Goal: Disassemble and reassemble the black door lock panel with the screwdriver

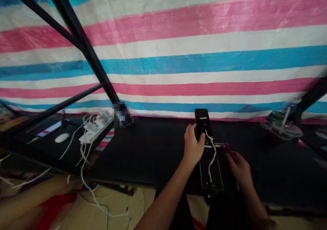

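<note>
Grasping black phone-like device [202, 124] w/ L hand [192, 145], right of ctr in frame, thumb across its face & fingers along its L edge. Have R hand [240, 168] lower right of that, fingertips by reddish end of slim shiny rod [219, 145]; can't tell if gripping, too dim. Looks mid-job, prob.: already have device in hand, w/ pale cord [214, 153] running down from it over flat dark slab [204, 168] on black surface [153, 148]. Can't confirm any fixing at either end of cord. See no clear finished result yet; can't judge amt left. Re writing: see white label [203, 118] near top of device, plus white strip [208, 146] near its bottom; can't read either, too small/blurry. Can't make out any brand on white power strip [89, 136] (left of frame) or clear plastic cup [287, 129] (far right).
</note>
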Demonstrator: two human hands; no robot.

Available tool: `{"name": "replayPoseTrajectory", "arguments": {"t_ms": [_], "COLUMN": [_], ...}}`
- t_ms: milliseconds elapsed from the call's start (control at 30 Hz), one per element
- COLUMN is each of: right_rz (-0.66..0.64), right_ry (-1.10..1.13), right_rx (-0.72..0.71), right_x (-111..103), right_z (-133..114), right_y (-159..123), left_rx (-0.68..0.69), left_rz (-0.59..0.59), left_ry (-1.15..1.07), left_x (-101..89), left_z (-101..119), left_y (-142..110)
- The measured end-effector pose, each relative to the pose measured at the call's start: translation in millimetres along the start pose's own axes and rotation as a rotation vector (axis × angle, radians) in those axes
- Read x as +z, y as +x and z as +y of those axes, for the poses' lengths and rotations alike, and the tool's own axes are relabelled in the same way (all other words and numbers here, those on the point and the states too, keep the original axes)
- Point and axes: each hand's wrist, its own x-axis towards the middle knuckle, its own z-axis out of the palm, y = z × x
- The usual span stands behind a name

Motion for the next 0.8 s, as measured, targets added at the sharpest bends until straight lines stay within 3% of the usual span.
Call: {"name": "replayPoseTrajectory", "arguments": {"t_ms": [100, 200, 533, 800], "right_rz": [0.032, 0.056, 0.042, 0.047], "right_ry": [0.017, 0.046, 0.106, 0.065], "right_rx": [-0.002, 0.009, 0.037, 0.055], "right_x": [3, 6, 6, 6], "right_z": [2, 6, 5, 0], "right_y": [1, 1, 1, 0], "left_rx": [-0.138, -0.187, -0.311, -0.3], "left_rz": [-0.067, -0.115, -0.093, -0.082], "left_ry": [-0.062, -0.157, -0.546, -0.505], "left_x": [13.3, 21.6, 26.5, 25.0], "left_z": [-21, -35, -55, -63], "left_y": [-7, -14, -17, -15]}}
